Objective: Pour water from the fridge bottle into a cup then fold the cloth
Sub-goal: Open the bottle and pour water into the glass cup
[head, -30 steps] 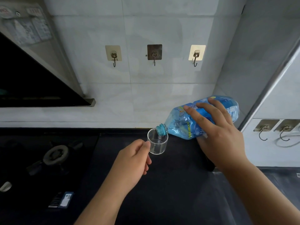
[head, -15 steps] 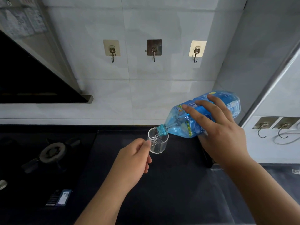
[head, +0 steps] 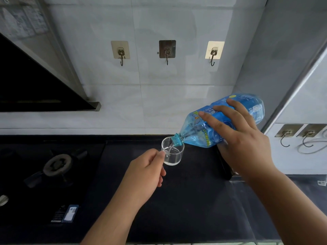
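A big blue plastic bottle (head: pixel 203 131) is tipped almost flat, its open mouth resting over the rim of a small clear cup (head: pixel 174 154). My right hand (head: pixel 242 138) grips the bottle's body from above. A thin stream of water runs into the cup, and a shallow layer lies at its bottom. My left hand (head: pixel 144 172) holds the cup by its left side, above the black counter (head: pixel 177 209). No cloth is in view.
A gas burner (head: pixel 57 164) sits on the black hob at the left, under a slanted range hood (head: pixel 35 82). Three wall hooks (head: pixel 167 52) hang on the tiled wall behind. More hooks (head: pixel 297 137) are on the white panel at the right.
The bottle has tipped further and water now flows into the cup, which held nothing a second ago. Both hands have stayed in about the same place.
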A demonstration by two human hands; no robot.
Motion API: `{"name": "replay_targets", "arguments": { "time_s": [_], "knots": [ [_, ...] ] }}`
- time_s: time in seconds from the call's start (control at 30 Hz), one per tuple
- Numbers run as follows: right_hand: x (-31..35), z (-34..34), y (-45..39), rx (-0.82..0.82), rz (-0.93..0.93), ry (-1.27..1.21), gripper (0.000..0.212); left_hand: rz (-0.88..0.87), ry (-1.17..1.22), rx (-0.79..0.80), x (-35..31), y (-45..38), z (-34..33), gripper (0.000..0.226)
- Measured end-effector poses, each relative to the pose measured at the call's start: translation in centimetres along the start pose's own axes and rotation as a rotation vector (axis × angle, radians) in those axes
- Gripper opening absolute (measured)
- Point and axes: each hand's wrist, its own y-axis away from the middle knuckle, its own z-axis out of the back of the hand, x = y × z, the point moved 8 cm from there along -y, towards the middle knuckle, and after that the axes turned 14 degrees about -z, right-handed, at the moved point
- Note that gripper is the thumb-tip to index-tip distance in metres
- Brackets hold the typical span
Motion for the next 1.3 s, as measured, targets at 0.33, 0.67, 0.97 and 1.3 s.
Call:
{"name": "replay_targets", "arguments": {
  "time_s": [0.33,0.67,0.97,1.3],
  "knots": [
    [0.3,0.2,0.0,-0.018,0.044,0.000,0.077,0.002,0.002,-0.005,-0.2,0.0,0.0,0.041],
    [-0.2,-0.3,-0.3,-0.021,0.017,-0.007,0.080,0.003,-0.012,-0.004,0.2,-0.5,-0.2,0.040],
    [-2.4,-3.2,1.1,0.126,-0.208,-0.133,0.099,0.021,0.020,-0.010,1.5,-1.3,-0.8,0.042],
    [-7.2,-9.6,5.8,0.387,-0.673,-0.369,0.093,0.137,0.089,0.030,9.6,-3.6,-4.2,0.032]
  ]
}}
